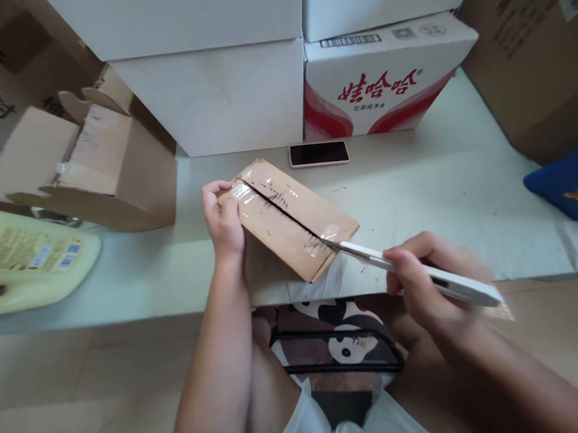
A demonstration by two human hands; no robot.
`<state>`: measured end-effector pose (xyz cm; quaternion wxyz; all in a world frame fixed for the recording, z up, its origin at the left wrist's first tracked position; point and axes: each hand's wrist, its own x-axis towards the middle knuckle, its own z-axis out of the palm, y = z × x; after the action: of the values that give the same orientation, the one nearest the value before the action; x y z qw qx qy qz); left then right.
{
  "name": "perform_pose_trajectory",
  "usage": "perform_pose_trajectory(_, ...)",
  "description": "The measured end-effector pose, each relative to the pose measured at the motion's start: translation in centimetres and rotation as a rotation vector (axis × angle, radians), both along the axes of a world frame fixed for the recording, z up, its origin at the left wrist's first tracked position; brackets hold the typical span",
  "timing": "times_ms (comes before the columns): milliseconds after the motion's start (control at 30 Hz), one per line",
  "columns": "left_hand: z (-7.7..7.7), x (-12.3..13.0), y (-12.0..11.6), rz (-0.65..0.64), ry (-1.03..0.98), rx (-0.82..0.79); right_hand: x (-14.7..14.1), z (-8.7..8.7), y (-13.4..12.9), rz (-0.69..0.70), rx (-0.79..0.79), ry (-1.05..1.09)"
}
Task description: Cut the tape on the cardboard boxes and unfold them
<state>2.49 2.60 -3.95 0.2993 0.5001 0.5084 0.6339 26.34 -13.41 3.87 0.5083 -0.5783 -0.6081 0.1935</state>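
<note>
A small brown cardboard box (289, 220) lies tilted at the table's near edge, with a dark seam along its taped top. My left hand (225, 216) grips its left end, thumb on top. In my right hand (427, 274) is a white-handled utility knife (456, 285), the fingers closed round its handle. The blade tip meets the seam near the box's right end, where clear tape shines. My right hand is slightly blurred.
A phone (319, 154) lies behind the box, before stacked white cartons (247, 103) and a red-and-white carton (375, 84). An opened cardboard box (139, 181) and a yellow jug (31, 266) stand left. A blue item (570, 185) sits right.
</note>
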Motion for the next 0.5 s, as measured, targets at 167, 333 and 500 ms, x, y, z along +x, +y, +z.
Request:
perform_pose_trajectory(167, 0.1, 0.0, 0.1, 0.008, -0.025, -0.014, 1.1, -0.4, -0.4, -0.069, 0.072, 0.22)
perform_pose_trajectory(333, 0.4, 0.4, 0.0, -0.001, -0.077, -0.031, 2.7, -2.1, 1.4, -0.127, 0.325, 0.299)
perform_pose_trajectory(500, 0.0, -1.1, 0.3, 0.044, -0.12, -0.064, 4.9, -6.3, 4.9, -0.129, -0.155, -0.366)
